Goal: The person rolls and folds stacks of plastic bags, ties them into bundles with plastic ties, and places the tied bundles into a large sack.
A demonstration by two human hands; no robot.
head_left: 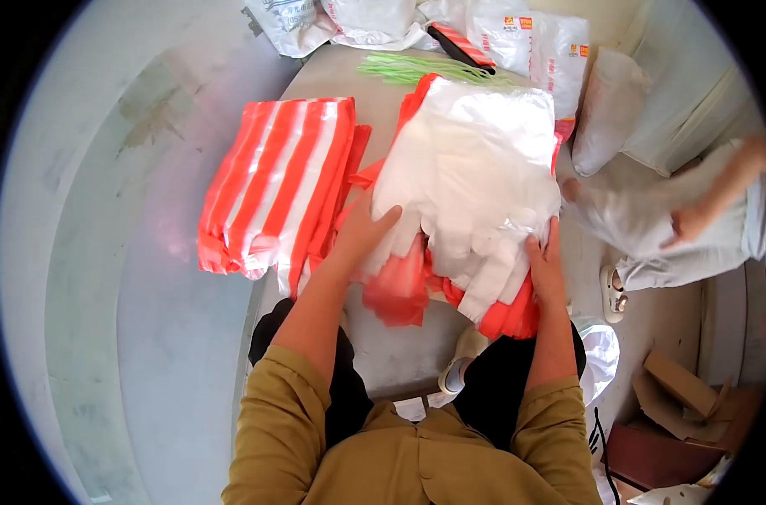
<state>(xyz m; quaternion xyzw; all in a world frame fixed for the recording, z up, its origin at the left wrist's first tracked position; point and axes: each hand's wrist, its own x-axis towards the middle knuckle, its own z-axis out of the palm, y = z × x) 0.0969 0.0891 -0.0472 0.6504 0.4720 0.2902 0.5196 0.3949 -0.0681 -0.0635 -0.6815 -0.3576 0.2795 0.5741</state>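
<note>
Pale surface (320,82) partly hidden beneath white plastic stack (471,160), both hands (369,229) (548,271) at its edges, grip unclear.

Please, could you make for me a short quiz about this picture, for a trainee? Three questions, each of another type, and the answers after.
1. Multiple choice. At which side of the white-topped stack is the person's right hand?
A) the far side
B) the left side
C) the right side

2. True or false: the red-and-white striped stack lies to the left of the white-topped stack.

3. Fill in the missing word: the thin strips beyond the two stacks are pale ____ in colour.

Key:
1. C
2. True
3. green
</note>
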